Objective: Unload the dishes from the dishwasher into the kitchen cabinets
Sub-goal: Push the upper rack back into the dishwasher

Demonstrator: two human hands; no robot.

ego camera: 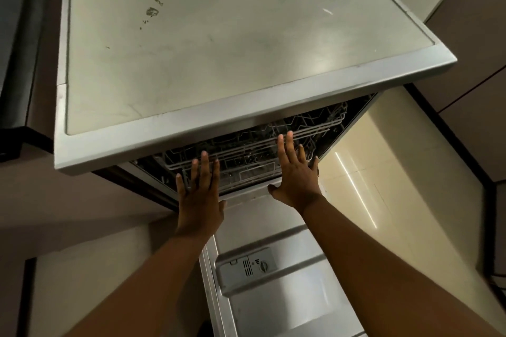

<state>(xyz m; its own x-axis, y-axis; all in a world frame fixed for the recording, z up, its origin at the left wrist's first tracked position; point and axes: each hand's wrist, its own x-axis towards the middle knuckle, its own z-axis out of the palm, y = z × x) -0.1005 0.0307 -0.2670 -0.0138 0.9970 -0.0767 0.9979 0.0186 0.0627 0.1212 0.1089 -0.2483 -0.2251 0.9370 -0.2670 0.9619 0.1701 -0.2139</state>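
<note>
I look straight down at a freestanding dishwasher with a pale, smudged top (208, 35). Its steel door (273, 293) lies folded down toward me, the detergent dispenser (246, 268) showing on its inner face. Inside the dark opening sit grey wire racks (252, 150), pushed in. I can make out no dishes in them from here. My left hand (200, 200) and my right hand (297, 172) are both flat with fingers spread, at the front edge of the racks. Neither holds anything.
A cream tiled floor (383, 172) lies to the right of the dishwasher, with brown cabinet fronts (471, 90) beyond it. A dark appliance side (16, 63) stands at the left. The open door fills the floor space in front of me.
</note>
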